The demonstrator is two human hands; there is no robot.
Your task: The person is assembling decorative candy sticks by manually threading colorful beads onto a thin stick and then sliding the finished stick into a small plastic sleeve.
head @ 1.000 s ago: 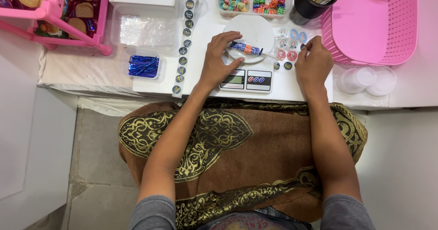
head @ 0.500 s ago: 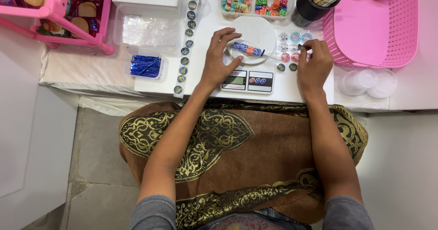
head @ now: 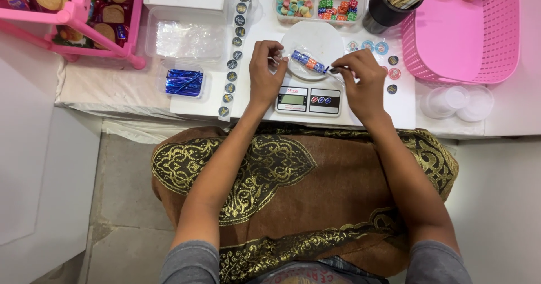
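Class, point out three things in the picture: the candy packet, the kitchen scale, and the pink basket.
candy packet (head: 309, 62): head view, middle of the wrapper.
kitchen scale (head: 307, 100): head view, front display panel.
pink basket (head: 510, 36): head view, right wall.

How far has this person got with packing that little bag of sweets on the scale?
Done: the small clear bag already holds colourful sweets and lies over the white scale. In hand: the left hand pinches one end while the right hand works the other. Left: no blue twist tie or round sticker shows on the bag.
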